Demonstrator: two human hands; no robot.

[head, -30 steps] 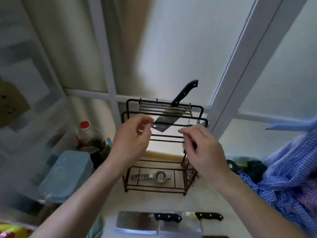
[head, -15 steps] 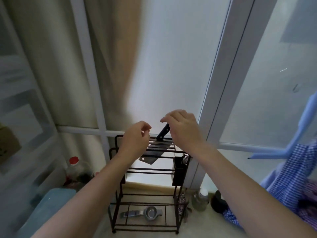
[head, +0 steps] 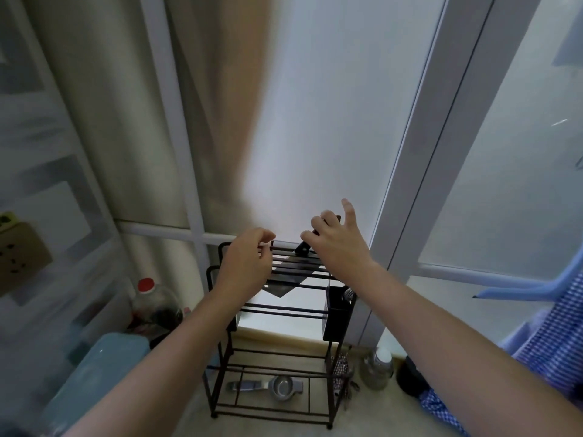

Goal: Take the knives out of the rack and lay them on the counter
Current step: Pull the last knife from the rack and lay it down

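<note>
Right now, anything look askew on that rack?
Yes: the cleaver sits slanted through the top slots of the black wire rack, blade corner poking out below the bars, not hanging straight. The right hand is at its handle.

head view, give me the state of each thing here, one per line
cleaver: in the rack's top slots, tilted
rack: upright on the counter
left hand: at the rack's top bars, fingers curled
right hand: open, at the cleaver handle
red-capped bottle: upright, capped
metal squeezer: lying on the rack's bottom shelf

Two bare arms come up from the bottom of the frame. The left hand [head: 244, 263] and right hand [head: 339, 244] wear no gloves, rings or sleeves.
</note>
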